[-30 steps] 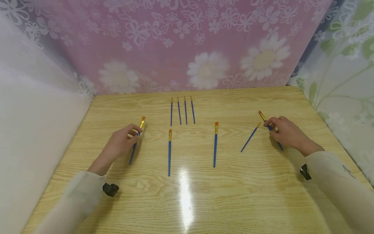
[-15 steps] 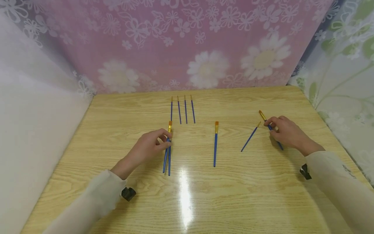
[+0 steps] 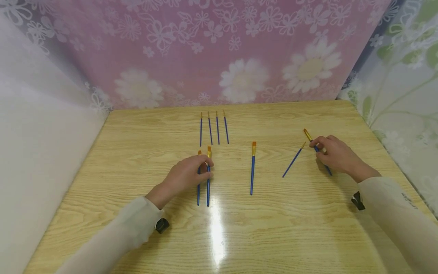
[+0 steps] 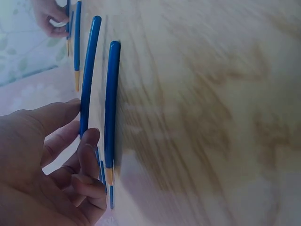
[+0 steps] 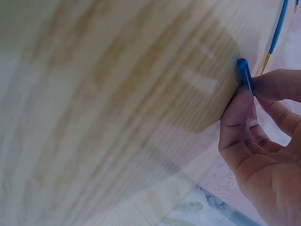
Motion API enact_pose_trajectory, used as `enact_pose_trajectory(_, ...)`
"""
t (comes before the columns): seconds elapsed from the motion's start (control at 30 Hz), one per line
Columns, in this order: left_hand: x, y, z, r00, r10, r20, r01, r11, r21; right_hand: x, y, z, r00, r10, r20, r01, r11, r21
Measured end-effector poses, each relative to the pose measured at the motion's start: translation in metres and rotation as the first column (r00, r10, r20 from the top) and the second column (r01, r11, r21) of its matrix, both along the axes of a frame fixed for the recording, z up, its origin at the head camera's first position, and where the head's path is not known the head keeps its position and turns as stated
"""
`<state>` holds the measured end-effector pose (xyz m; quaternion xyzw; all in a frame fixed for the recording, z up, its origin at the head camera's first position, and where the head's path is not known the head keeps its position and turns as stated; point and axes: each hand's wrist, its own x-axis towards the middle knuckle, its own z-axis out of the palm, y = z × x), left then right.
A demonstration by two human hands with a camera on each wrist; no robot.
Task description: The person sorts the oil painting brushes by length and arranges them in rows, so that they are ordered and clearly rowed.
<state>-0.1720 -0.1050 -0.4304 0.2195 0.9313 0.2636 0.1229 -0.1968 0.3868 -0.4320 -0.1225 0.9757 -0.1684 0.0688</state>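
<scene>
Wood-grain table (image 3: 273, 228), head view: pink floral backdrop (image 3: 191, 57) beyond both hands.
Left hand (image 3: 186, 174): pinching a flat brush (image 3: 208, 188), bristles pointing away; second brush (image 3: 199, 192) lies beneath, middle covered.
Right hand (image 3: 337, 155): slanted brush (image 3: 327, 168) pinched between thumb and fingers, bristles ahead and leftward.
Flat brush, left wrist view: handle juts past the fingers, bristles hidden.
Slanted brush, right wrist view: only the handle end shows.

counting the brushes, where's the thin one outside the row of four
In the head view, the thin blue-handled paintbrush lies slanted on the table, right of centre, between the unheld flat-tipped paintbrush and the larger paintbrush in the right hand.
</scene>
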Motion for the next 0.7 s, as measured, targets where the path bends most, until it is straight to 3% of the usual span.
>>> enact_pose_trajectory(0.3, 0.0028, 0.0062, -0.001, 1.0, 0.002, -0.02, -0.003, 0.997, -0.082, -0.0003, 0.0009, -0.0009, 1.0, -0.006, 0.001, 0.006, 1.0, -0.001)
enact_pose_trajectory(0.7, 0.0038, 0.0058, -0.0005, 1.0, 0.005, -0.023, -0.007, 0.996, -0.089, -0.0001, 0.0014, -0.0002, 1.0, -0.003, 0.013, 0.003, 1.0, -0.004)
